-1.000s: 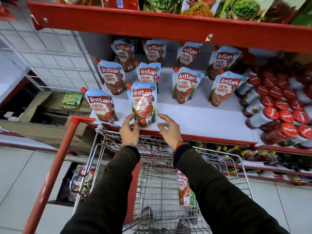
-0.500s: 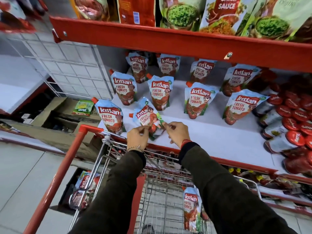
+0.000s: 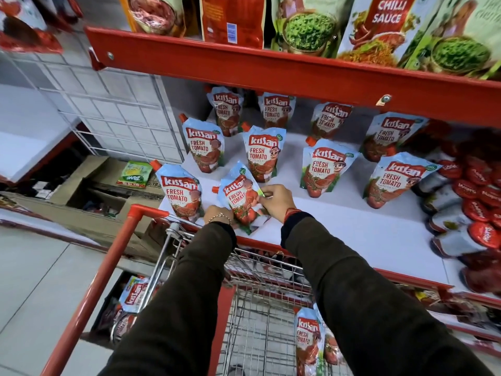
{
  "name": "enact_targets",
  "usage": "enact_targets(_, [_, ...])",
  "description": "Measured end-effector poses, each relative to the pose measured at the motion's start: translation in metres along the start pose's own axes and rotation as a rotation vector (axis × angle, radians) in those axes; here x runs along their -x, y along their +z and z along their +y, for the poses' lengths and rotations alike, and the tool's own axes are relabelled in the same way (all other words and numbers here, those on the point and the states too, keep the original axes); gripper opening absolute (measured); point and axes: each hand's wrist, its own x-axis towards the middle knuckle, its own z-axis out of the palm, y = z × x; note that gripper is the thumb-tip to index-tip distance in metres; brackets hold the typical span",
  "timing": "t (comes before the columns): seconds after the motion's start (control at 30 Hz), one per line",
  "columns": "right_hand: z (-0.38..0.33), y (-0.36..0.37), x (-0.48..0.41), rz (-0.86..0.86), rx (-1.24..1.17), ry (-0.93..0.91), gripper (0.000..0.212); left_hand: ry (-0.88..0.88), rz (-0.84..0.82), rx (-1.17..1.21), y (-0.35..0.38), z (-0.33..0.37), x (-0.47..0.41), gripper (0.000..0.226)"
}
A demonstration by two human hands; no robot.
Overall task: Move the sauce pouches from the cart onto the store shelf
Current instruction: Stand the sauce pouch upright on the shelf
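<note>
A blue-and-red tomato sauce pouch (image 3: 240, 195) leans tilted to the left at the front of the white store shelf (image 3: 352, 226). My left hand (image 3: 218, 217) holds its lower left edge, mostly hidden behind the pouch. My right hand (image 3: 275, 200) pinches its right edge. Several more pouches stand upright in rows behind it, the nearest pouch (image 3: 181, 192) just to the left. The wire cart (image 3: 260, 308) below my arms still holds a pouch (image 3: 309, 340) standing at its right side.
A red upper shelf edge (image 3: 298, 71) overhangs the pouches, with chilli sauce packs above. Red-capped jars (image 3: 477, 202) lie stacked at the shelf's right. Open cardboard boxes (image 3: 89, 183) sit on the floor to the left. More pouches (image 3: 132, 294) lie in a box beside the cart.
The pouch stood upright between my open hands; both hands have since closed on its edges and it has tipped over to the left. The camera moved closer and looked up.
</note>
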Motion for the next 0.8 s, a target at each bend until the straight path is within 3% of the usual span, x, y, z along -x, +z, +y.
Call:
enact_targets(0.03, [0.002,-0.001,0.002,0.003,-0.014,-0.001,0.023,0.055,-0.007,-0.106,0.003,-0.005,-0.001,0.036])
enact_targets(0.07, [0.003,-0.001,0.005,0.005,-0.031,-0.001,0.024,0.121,-0.029,-0.082,0.005,-0.011,-0.005,0.033])
enact_targets(0.13, [0.007,-0.002,0.013,0.015,-0.088,-0.003,0.025,0.058,0.017,0.077,0.008,-0.014,-0.008,0.027])
enact_targets(0.27, [0.012,-0.006,0.037,0.108,-0.189,-0.036,0.018,0.206,0.189,0.164,0.009,-0.02,0.009,0.023])
enact_targets(0.37, [0.017,-0.006,0.053,0.212,-0.241,0.015,0.016,0.416,0.246,0.229,0.004,-0.022,0.029,0.016])
enact_targets(0.5, [0.021,-0.001,0.064,0.26,-0.233,0.056,0.012,0.598,0.302,0.145,-0.003,-0.028,0.038,0.012])
enact_targets(0.8, [0.015,0.008,0.072,0.259,-0.239,0.064,0.008,0.616,0.268,0.19,-0.013,-0.03,0.036,0.007])
